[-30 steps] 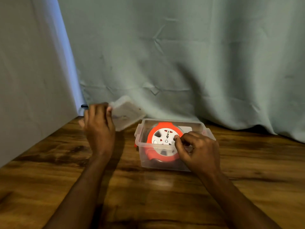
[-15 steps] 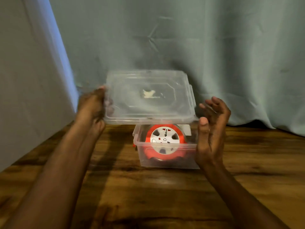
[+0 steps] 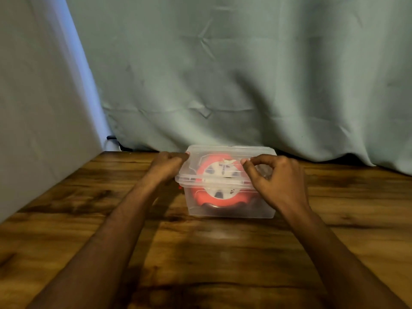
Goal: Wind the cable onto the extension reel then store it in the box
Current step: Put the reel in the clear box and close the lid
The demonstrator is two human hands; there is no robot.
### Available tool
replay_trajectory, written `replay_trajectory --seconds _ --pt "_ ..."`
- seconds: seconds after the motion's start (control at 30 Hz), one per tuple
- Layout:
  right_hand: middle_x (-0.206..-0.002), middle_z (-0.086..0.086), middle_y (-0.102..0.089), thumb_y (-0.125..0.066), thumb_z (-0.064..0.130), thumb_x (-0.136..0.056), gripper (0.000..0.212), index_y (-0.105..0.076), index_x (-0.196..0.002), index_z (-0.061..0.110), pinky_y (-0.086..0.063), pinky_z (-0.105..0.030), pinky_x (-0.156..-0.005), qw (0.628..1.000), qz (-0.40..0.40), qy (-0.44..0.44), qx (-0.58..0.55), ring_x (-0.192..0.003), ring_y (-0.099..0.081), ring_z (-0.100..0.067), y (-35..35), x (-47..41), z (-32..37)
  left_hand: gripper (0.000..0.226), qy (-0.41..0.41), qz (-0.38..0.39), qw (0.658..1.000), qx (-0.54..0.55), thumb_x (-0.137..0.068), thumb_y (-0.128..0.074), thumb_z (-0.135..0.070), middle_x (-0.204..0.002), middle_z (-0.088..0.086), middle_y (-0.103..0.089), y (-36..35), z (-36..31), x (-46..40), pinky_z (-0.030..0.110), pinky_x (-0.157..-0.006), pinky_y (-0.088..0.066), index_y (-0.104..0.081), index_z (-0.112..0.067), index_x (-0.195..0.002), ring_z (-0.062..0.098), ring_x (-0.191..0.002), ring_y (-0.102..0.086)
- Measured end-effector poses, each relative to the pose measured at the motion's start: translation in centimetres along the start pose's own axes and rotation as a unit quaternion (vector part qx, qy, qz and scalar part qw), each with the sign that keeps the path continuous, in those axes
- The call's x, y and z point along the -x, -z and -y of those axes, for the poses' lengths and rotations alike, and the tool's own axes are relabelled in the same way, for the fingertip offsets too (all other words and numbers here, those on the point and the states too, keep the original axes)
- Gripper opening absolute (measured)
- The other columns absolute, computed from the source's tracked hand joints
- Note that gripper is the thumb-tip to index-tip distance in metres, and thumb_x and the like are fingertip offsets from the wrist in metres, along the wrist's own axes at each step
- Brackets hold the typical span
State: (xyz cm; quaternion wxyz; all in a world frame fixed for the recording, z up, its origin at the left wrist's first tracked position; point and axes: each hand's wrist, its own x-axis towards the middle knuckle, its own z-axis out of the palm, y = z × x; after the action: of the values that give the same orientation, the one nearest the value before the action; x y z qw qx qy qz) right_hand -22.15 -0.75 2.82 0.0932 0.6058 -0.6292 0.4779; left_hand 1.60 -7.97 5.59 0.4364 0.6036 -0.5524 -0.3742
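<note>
The orange extension reel (image 3: 204, 196) with its white socket face lies inside a clear plastic box (image 3: 231, 210) on the wooden table. Dark cable shows at the bottom of the box. A clear lid (image 3: 223, 152) sits on top of the box. My left hand (image 3: 166, 167) presses its fingertips against the lid's left edge. My right hand (image 3: 278, 178) rests on the lid's right side, with thumb and forefinger pinched at the lid's top.
The wooden table (image 3: 200, 253) stretches toward me in front of the box. A pale green curtain (image 3: 245, 74) hangs close behind the box. A grey wall (image 3: 40, 108) stands at the left, with a dark object (image 3: 110, 137) at its foot.
The lid was held up in my left hand above the box. It has come down onto the box, and both hands have dropped to its edges.
</note>
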Motion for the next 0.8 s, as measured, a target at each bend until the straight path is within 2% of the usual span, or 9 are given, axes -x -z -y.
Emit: replay_trajectory --seconds 0.07,0.17,0.27,0.33,0.4,0.53,0.6,0.7,0.8 --pt "-0.094 0.004 -0.082 -0.068 0.059 -0.092 0.038 -0.086 -0.096 0.025 -0.050 -0.025 -0.071 0.999 -0.009 -0.024 -0.031 -0.087 -0.074 -0.015 0.2 -0.3 -0.1 0.034 0.008 0.017 1.000 -0.006 -0.098 -0.060 -0.038 -0.113 0.008 -0.073 -0.2 0.3 -0.3 0.028 -0.067 -0.049 -0.069 -0.014 -0.120 0.023 -0.086 -0.067" --pt "-0.096 0.006 -0.083 -0.071 0.053 -0.092 0.033 -0.086 -0.095 0.023 -0.043 -0.022 -0.072 0.998 -0.005 -0.040 -0.038 -0.091 -0.074 -0.013 0.5 -0.3 -0.2 0.048 -0.042 0.053 0.998 -0.008 -0.102 -0.053 -0.022 -0.143 -0.001 -0.057 -0.4 0.1 -0.5 0.028 -0.082 -0.049 -0.050 -0.017 -0.150 0.022 -0.115 -0.061" --pt "-0.101 0.007 -0.082 -0.072 0.050 -0.093 0.029 -0.086 -0.097 0.025 -0.044 -0.023 -0.076 0.998 0.026 -0.041 -0.026 -0.095 -0.074 -0.013 0.8 -0.6 -0.1 0.045 -0.117 0.079 0.985 -0.101 -0.106 -0.041 -0.013 -0.139 -0.008 -0.053 -0.4 -0.8 -0.6 0.024 -0.089 -0.047 -0.050 -0.016 -0.150 0.016 -0.119 -0.054" --pt "-0.104 0.007 -0.082 -0.072 0.050 -0.093 0.027 -0.085 -0.099 0.027 -0.042 -0.023 -0.078 0.998 0.049 -0.038 -0.002 -0.097 -0.073 -0.014 1.0 -0.8 0.0 0.044 -0.149 0.070 0.969 -0.186 -0.107 -0.039 -0.018 -0.151 0.004 -0.053 -0.5 -1.0 -0.8 0.033 -0.105 -0.046 -0.051 -0.015 -0.149 0.025 -0.129 -0.055" --pt "-0.106 0.006 -0.081 -0.073 0.051 -0.092 0.026 -0.084 -0.100 0.029 -0.041 -0.023 -0.079 0.997 0.065 -0.035 0.019 -0.099 -0.073 -0.015 1.4 -1.0 0.0 0.046 -0.165 0.058 0.936 -0.306 -0.108 -0.037 -0.025 -0.157 0.010 -0.048 -0.6 -1.0 -0.8 0.038 -0.113 -0.041 -0.045 -0.016 -0.152 0.030 -0.138 -0.050" --pt "-0.108 0.010 -0.081 -0.073 0.052 -0.091 0.021 -0.083 -0.098 0.034 -0.044 -0.025 -0.078 0.995 0.093 -0.030 0.037 -0.100 -0.073 -0.017 1.8 -1.3 0.0 0.043 -0.177 0.019 0.864 -0.471 -0.105 -0.039 -0.033 -0.147 0.010 -0.056 -1.1 -2.4 -1.4 0.040 -0.102 -0.045 -0.056 -0.018 -0.141 0.031 -0.130 -0.055" --pt "-0.109 0.010 -0.081 -0.072 0.049 -0.092 0.018 -0.082 -0.098 0.037 -0.049 -0.028 -0.080 0.992 0.109 -0.024 0.052 -0.102 -0.072 -0.019 1.9 -1.4 0.1 0.045 -0.195 0.024 0.847 -0.494 -0.105 -0.038 -0.037 -0.147 0.012 -0.056 -1.9 -2.9 -2.3 0.042 -0.105 -0.046 -0.055 -0.014 -0.140 0.032 -0.130 -0.054" --pt "-0.116 0.009 -0.079 -0.070 0.041 -0.095 0.017 -0.080 -0.107 0.037 -0.052 -0.031 -0.090 0.989 0.136 -0.016 0.047 -0.110 -0.070 -0.022 2.2 -1.7 0.0 0.052 -0.219 0.092 0.852 -0.467 -0.109 -0.031 -0.034 -0.162 0.011 -0.040 -3.4 -2.3 -3.1 0.037 -0.120 -0.031 -0.038 -0.012 -0.156 0.030 -0.147 -0.039" --pt "-0.145 0.003 -0.065 -0.064 0.040 -0.099 0.037 -0.067 -0.135 0.035 -0.046 -0.039 -0.113 0.980 0.190 -0.005 0.057 -0.138 -0.055 -0.023 2.2 -2.3 -0.7 0.054 -0.222 0.105 0.855 -0.457 -0.110 -0.028 -0.033 -0.166 0.009 -0.033 -3.6 -1.6 -3.8 0.035 -0.123 -0.025 -0.031 -0.012 -0.159 0.026 -0.152 -0.032"
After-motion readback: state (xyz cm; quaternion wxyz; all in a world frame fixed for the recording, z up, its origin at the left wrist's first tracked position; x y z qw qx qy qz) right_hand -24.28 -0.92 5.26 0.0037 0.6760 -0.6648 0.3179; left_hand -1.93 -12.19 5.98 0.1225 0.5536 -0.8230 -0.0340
